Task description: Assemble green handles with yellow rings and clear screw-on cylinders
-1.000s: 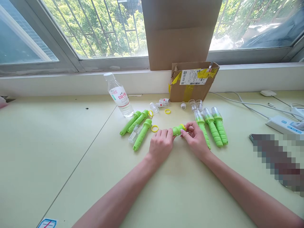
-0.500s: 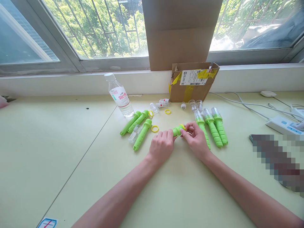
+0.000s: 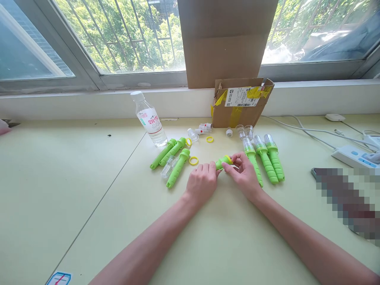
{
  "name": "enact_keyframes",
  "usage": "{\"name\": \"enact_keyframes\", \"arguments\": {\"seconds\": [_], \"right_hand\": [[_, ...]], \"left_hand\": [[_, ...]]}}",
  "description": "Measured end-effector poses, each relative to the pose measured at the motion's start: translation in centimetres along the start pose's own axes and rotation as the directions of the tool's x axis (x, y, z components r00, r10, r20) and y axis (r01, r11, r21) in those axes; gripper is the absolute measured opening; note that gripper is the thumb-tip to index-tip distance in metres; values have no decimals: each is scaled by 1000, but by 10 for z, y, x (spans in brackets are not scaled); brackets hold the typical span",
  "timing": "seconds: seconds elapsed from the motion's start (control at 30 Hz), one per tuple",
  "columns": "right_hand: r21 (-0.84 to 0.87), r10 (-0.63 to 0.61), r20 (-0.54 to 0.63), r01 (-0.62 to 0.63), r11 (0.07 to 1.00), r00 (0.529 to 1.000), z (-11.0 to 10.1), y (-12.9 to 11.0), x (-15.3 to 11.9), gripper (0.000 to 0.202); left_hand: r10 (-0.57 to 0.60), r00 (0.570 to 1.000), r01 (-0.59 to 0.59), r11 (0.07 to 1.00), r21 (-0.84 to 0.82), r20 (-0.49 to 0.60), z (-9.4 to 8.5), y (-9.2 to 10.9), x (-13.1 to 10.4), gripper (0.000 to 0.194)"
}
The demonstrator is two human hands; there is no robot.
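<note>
My left hand [image 3: 202, 180] is closed around a green ribbed handle [image 3: 220, 163], whose threaded end points right. A yellow ring [image 3: 228, 159] sits around that end. The fingers and thumb of my right hand [image 3: 245, 174] pinch at the ring, the thumb reaching over the handle's near side. Left of my hands lie several loose green handles [image 3: 178, 169], a clear ribbed cap [image 3: 169, 167] and a flat yellow ring [image 3: 194, 160]. By my right hand lie three green handles with clear caps [image 3: 268, 164]; my fingers partly cover the nearest one.
Behind my hands are another yellow ring [image 3: 209, 139], small white-and-clear parts [image 3: 204, 128] and clear cups [image 3: 248, 131]. A water bottle [image 3: 151, 124] stands at left, a cardboard box [image 3: 242, 113] at the back. At right are a power strip [image 3: 353, 157], cables and a pixelated object [image 3: 346, 202].
My right thumb has shifted left, off the ring and along the handle. The yellow ring shows more clearly around the threaded end. My left hand has hardly moved.
</note>
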State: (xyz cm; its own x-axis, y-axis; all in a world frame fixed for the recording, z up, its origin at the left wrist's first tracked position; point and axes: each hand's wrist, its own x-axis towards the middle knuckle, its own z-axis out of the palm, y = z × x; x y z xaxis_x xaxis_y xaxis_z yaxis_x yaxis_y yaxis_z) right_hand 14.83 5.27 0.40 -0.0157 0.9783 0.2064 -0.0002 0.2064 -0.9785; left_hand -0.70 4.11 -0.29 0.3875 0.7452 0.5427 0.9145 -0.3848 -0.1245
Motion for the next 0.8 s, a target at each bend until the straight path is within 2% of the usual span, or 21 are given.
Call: {"name": "enact_keyframes", "arguments": {"seconds": [0.2,0.5,0.67,0.8], "right_hand": [[13,6,-1,-6,1000,1000,0,4,0,42],[11,-12,-56,13,1000,998,2,4,-1,41],[26,36,-125,-33,999,992,5,2,-3,42],[46,25,-148,-18,999,989,6,1,-3,42]], "left_hand": [[7,999,-7,1000,-5,-40,0,1,1,27],[-15,1000,16,999,-52,15,0,0,1,29],[-28,1000,28,996,-79,12,1,-1,4,26],[-11,1000,9,990,-141,-11,-1,-4,6,22]]}}
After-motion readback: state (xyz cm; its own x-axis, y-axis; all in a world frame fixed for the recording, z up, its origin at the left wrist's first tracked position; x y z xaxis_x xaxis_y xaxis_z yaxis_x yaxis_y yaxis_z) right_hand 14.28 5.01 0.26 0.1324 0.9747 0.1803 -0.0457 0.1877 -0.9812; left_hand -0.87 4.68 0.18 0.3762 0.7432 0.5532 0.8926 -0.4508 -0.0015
